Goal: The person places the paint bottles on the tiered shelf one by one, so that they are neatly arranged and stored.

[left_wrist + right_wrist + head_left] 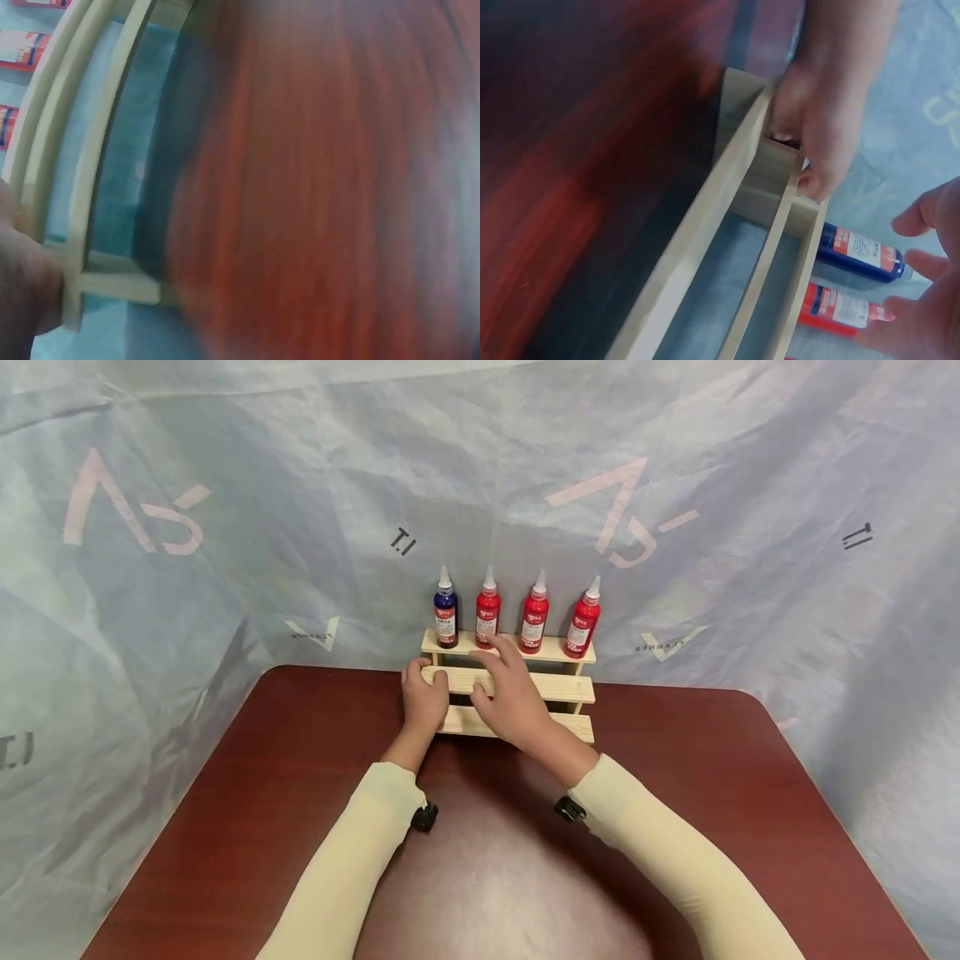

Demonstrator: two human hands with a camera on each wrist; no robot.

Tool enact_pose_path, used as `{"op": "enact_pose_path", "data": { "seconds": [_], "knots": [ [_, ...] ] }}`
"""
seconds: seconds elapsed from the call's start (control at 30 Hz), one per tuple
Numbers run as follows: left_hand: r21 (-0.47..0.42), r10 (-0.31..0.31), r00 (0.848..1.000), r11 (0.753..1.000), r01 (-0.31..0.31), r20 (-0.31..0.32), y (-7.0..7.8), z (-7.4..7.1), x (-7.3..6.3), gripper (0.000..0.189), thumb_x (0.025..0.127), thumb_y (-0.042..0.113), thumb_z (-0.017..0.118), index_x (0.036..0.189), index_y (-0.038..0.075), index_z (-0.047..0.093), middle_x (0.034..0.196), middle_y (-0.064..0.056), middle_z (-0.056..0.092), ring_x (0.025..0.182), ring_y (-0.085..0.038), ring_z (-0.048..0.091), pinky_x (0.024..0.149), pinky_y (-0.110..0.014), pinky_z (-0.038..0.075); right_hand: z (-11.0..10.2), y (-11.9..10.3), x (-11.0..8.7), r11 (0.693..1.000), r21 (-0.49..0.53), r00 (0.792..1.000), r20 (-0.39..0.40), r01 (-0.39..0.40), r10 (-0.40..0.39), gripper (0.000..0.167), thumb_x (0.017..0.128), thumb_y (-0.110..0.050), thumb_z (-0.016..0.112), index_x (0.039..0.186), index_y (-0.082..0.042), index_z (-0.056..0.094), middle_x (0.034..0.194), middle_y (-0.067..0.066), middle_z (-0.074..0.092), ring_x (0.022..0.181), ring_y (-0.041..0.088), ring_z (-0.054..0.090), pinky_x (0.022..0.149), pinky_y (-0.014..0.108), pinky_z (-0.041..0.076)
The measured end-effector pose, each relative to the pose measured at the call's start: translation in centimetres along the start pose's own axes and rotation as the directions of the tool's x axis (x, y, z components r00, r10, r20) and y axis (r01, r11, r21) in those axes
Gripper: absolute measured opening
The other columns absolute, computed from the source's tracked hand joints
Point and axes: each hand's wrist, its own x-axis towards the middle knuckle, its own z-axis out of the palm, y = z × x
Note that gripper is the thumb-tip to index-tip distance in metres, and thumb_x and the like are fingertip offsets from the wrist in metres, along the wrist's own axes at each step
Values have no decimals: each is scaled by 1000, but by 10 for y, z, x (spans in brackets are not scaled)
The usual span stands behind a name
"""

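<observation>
A three-step wooden rack stands at the far side of the table. My left hand grips its left end at the middle step; in the right wrist view the curled fingers of the left hand show around that end. Along the top step stand a blue bottle and three red bottles, upright with white pointed caps. Over the steps, in front of the red bottle nearest the blue one, my right hand hovers with spread, slightly bent fingers and nothing in its grasp.
The red-brown table reaches back to a grey printed cloth hanging close behind the rack. Small black devices sit at both sleeve cuffs.
</observation>
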Motion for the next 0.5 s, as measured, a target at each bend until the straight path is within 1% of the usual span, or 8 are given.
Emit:
{"op": "enact_pose_path", "data": {
  "seconds": [0.07, 0.13, 0.2, 0.23, 0.3, 0.4, 0.43, 0.5],
  "knots": [
    [55, -33, 995, 998, 28, 89, 3, -6, -2, 45, 105, 25, 48, 146, 5, 45, 155, -21, 38, 138, -39, 47, 117, -53, 40, -4, 2, -11, 1000, -16, 999, 32, -26, 26, 52, 99, -15, 67, 149, -6, 57, 168, 20, 35, 162, 42, 25, 127, 56, 33],
    [129, -74, 982, 990, 52, 171, 7, -15, -3, 52, 108, 30, 46, 154, 8, 37, 163, -22, 28, 145, -42, 41, 120, -55, 37, -7, 3, -21, 998, -42, 997, 64, -50, 53, 57, 100, -20, 67, 154, -8, 52, 170, 20, 33, 163, 43, 21, 129, 58, 29],
    [229, -121, 964, 971, 65, 237, 11, -25, -8, 62, 110, 37, 45, 162, 10, 26, 169, -23, 17, 153, -46, 31, 123, -59, 33, -11, 3, -28, 995, -76, 993, 96, -65, 73, 64, 101, -27, 66, 159, -9, 46, 172, 20, 29, 164, 44, 17, 130, 59, 24],
    [290, -142, 954, 955, 63, 263, 14, -29, -11, 68, 111, 41, 44, 166, 10, 19, 171, -24, 10, 156, -48, 25, 125, -61, 30, -13, 2, -32, 993, -92, 990, 111, -76, 86, 67, 101, -30, 66, 161, -10, 43, 173, 20, 28, 164, 44, 15, 131, 60, 21],
    [411, -171, 940, 911, 36, 296, 19, -38, -19, 81, 110, 50, 44, 169, 8, 8, 174, -27, 0, 161, -51, 12, 127, -65, 24, -16, 1, -38, 985, -138, 982, 143, -105, 125, 73, 103, -39, 63, 165, -13, 36, 175, 19, 22, 165, 44, 10, 132, 62, 16],
    [573, -181, 929, 818, -40, 322, 27, -49, -37, 94, 107, 62, 41, 170, 7, -2, 176, -29, -8, 163, -51, -1, 129, -68, 15, -20, 0, -48, 969, -197, 963, 193, -151, 189, 80, 105, -51, 58, 170, -17, 25, 178, 18, 13, 166, 44, 2, 131, 66, 13],
    [611, -170, 929, 788, -73, 330, 31, -52, -44, 95, 107, 64, 40, 171, 7, -2, 176, -29, -9, 163, -51, -3, 129, -69, 13, -22, 0, -51, 963, -213, 956, 207, -163, 207, 82, 105, -54, 56, 170, -19, 22, 179, 18, 10, 166, 43, 1, 130, 67, 12],
    [660, -119, 926, 734, -162, 359, 38, -58, -59, 94, 107, 66, 38, 171, 9, 1, 176, -29, -9, 163, -51, -6, 129, -70, 10, -24, 0, -57, 954, -244, 948, 222, -173, 229, 85, 105, -61, 52, 171, -20, 18, 179, 18, 6, 166, 44, -2, 128, 70, 13]
  ]
}}
